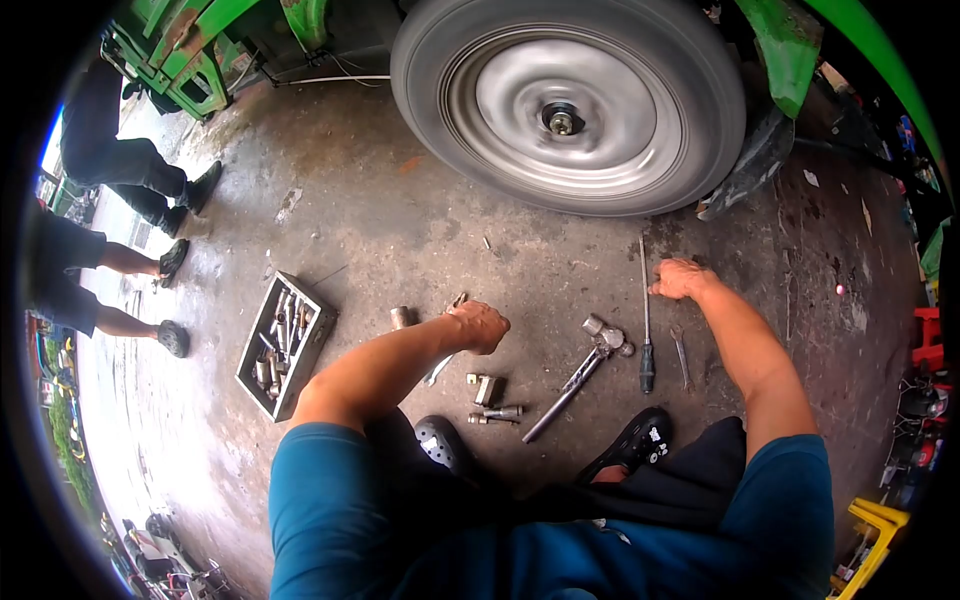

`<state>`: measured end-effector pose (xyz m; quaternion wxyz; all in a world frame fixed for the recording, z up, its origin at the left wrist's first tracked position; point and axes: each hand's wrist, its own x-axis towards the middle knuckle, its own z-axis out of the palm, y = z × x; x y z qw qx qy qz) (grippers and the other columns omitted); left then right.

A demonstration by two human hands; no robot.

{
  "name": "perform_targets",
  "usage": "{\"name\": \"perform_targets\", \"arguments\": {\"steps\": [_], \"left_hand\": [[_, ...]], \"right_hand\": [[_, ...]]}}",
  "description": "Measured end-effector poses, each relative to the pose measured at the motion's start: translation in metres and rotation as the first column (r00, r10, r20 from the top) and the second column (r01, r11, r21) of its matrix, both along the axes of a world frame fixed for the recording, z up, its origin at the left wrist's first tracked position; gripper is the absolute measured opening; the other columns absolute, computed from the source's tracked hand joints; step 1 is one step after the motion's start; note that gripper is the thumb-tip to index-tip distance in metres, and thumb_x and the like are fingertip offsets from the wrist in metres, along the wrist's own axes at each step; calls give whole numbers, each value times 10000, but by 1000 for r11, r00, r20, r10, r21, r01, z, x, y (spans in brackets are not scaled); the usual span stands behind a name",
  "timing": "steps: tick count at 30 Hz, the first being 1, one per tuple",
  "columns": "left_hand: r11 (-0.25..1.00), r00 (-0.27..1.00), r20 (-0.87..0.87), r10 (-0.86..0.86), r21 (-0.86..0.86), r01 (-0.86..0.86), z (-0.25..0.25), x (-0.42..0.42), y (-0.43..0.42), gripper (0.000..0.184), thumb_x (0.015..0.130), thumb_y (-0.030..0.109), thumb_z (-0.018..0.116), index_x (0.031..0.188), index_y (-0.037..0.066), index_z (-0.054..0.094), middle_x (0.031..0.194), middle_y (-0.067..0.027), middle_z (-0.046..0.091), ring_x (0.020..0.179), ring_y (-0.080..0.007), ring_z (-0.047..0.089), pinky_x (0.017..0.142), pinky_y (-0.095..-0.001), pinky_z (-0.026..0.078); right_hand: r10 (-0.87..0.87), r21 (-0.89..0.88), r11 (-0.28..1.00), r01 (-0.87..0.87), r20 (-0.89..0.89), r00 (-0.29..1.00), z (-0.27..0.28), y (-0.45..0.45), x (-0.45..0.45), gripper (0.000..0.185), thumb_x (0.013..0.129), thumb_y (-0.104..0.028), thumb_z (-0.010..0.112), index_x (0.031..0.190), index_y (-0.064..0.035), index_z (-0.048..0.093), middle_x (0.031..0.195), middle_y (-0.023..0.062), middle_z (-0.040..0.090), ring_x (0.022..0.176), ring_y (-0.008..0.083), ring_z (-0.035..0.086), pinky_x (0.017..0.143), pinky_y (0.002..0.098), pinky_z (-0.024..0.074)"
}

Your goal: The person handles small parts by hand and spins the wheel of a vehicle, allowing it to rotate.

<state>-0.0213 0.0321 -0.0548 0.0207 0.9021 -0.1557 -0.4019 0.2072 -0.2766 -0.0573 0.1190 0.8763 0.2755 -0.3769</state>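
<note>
My left hand is curled into a loose fist above the floor; whatever is inside it is hidden. Parts of a silver wrench show below my left forearm, and a small brownish metal end shows just above the hand. My right hand hangs with its fingers loosely apart, close beside the shaft of a long screwdriver; contact is unclear. A ball-peen hammer and a small wrench lie between my feet and hands. Ahead stands a large wheel, its face smeared as if turning.
A metal box of sockets and tools sits at left. A socket, a metal block and socket pieces lie on the floor. Two people's legs stand far left. Green vehicle parts flank the wheel.
</note>
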Motion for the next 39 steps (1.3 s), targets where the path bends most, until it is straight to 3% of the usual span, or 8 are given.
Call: {"name": "perform_targets", "arguments": {"steps": [28, 39], "left_hand": [[1000, 1000, 3, -1, 3, 1, 10, 2, -1, 290, 827, 89, 515, 1087, 39, 633, 1095, -177, 654, 1077, -329, 616, 893, -400, 497], [1000, 1000, 9, -4, -6, 4, 4, 0, 0, 289, 827, 86, 512, 1086, 38, 631, 1080, -180, 656, 1064, -332, 621, 882, -405, 502]], "right_hand": [[-7, -51, 999, 6, -23, 1000, 26, 12, -9, 598, 844, -398, 616, 1335, -71, 513, 1347, 155, 521, 1264, 308, 476, 1057, 386, 378], [-16, -55, 998, 15, -20, 1000, 12, 6, -4, 578, 844, -394, 609, 1320, -77, 528, 1336, 151, 531, 1252, 310, 486, 1043, 396, 389]]}}
